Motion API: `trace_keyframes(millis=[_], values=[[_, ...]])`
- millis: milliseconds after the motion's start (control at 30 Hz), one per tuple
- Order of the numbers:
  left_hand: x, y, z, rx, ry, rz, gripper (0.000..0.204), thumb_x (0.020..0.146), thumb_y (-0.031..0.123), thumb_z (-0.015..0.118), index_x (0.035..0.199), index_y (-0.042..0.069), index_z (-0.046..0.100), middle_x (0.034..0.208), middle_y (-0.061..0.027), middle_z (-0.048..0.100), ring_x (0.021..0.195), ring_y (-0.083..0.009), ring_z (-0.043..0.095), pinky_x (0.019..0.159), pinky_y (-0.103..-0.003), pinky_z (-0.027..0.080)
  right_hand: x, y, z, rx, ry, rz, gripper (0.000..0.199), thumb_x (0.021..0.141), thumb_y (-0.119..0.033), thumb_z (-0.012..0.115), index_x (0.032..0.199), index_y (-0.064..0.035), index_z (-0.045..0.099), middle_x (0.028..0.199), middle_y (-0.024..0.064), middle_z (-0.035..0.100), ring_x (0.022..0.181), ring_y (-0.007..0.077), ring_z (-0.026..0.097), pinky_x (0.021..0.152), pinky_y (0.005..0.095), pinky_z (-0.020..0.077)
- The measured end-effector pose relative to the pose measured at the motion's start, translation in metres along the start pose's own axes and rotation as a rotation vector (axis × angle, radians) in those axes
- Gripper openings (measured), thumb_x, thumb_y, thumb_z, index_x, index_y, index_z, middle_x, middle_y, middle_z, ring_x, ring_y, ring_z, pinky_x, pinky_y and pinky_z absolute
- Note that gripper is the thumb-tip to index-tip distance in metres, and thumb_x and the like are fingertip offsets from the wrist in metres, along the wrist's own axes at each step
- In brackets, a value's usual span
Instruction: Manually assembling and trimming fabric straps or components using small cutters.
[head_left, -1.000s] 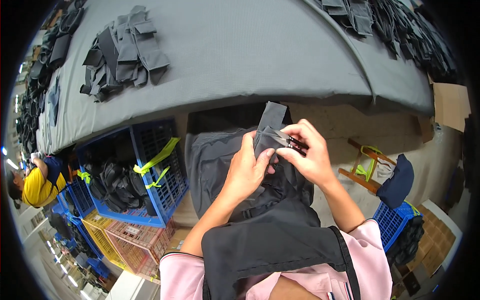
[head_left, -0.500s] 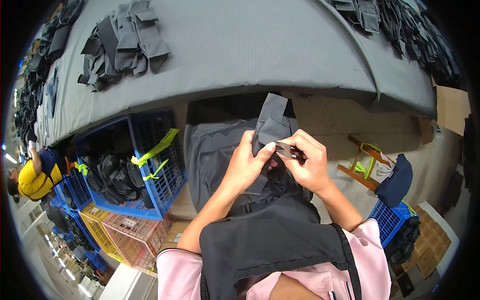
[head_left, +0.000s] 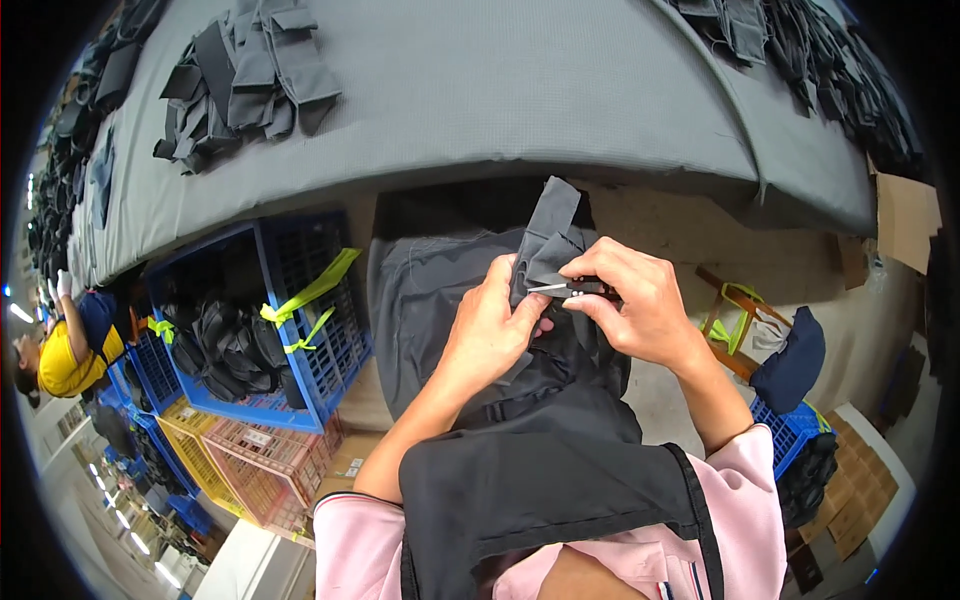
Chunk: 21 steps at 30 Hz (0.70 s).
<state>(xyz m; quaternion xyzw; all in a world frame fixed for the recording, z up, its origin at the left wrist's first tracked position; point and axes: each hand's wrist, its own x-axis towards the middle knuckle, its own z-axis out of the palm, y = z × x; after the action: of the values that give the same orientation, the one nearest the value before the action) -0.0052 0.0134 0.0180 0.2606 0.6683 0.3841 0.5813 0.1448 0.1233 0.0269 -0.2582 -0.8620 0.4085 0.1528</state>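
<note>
My left hand (head_left: 492, 320) pinches a dark grey strip of fabric (head_left: 552, 215) over my lap, the strip's free end pointing away from me. In my right hand (head_left: 635, 300) is a small pair of thread snips (head_left: 580, 288), closed in by thumb and fingers. Their pale metal tips reach left to the fabric's edge, close to my left thumb. Whether a thread lies between the blades is too small to tell. Under both hands a dark apron (head_left: 430, 290) covers my lap.
A grey-covered table (head_left: 520, 90) stretches ahead, bearing a pile of dark fabric pieces (head_left: 250, 80). At left stands a blue crate (head_left: 320, 390) of black items, beside a pink crate (head_left: 270, 460). A wooden stool (head_left: 735, 365) stands right. Far left, a person in yellow (head_left: 75, 350).
My right hand has turned and shifted slightly right and up, and the snips now lie nearly level with their tips toward the fabric. The strip's far end leans a little more to the right.
</note>
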Motion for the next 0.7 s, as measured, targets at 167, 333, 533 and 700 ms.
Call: trace_keyframes(millis=[167,333,533,700], values=[[-0.001,0.001,0.004,0.04,0.004,0.021,0.03,0.089,0.013,0.056,0.114,-0.002,0.046,0.085,-0.0123,0.067,0.07,-0.0184,0.068,0.062,-0.03,0.051,0.0,0.004,0.004,0.017,0.013,-0.047,0.024,0.069,-0.01,0.072,0.089,-0.0072,0.06,0.078,0.0048,0.059,0.064,0.0245,0.06,0.056,0.0331,0.0463],[-0.001,0.001,0.004,0.141,0.024,0.016,0.03,0.089,0.012,0.056,0.115,-0.002,0.046,0.082,-0.0133,0.067,0.07,-0.0189,0.068,0.062,-0.03,0.051,-0.006,0.003,0.007,0.011,0.085,-0.029,0.022,0.069,-0.007,0.07,0.088,-0.0069,0.06,0.078,0.005,0.059,0.063,0.0244,0.06,0.056,0.0331,0.0466],[-0.001,0.003,0.006,0.04,0.045,0.003,0.03,0.09,0.008,0.053,0.117,-0.003,0.044,0.084,-0.0136,0.067,0.069,-0.0178,0.067,0.064,-0.03,0.052,-0.009,-0.001,0.011,0.115,0.1,0.044,0.02,0.068,-0.002,0.07,0.086,-0.0044,0.062,0.077,0.0063,0.059,0.062,0.0217,0.059,0.056,0.0297,0.0465],[0.003,-0.015,-0.006,-0.509,-0.118,0.015,0.037,0.091,0.011,0.055,0.123,0.003,0.039,0.108,-0.019,0.059,0.084,-0.024,0.066,0.073,-0.033,0.055,-0.017,0.002,0.002,0.352,0.371,0.256,0.019,0.071,0.003,0.068,0.089,-0.0003,0.062,0.078,0.0064,0.059,0.065,0.0121,0.056,0.057,0.0228,0.0441]])
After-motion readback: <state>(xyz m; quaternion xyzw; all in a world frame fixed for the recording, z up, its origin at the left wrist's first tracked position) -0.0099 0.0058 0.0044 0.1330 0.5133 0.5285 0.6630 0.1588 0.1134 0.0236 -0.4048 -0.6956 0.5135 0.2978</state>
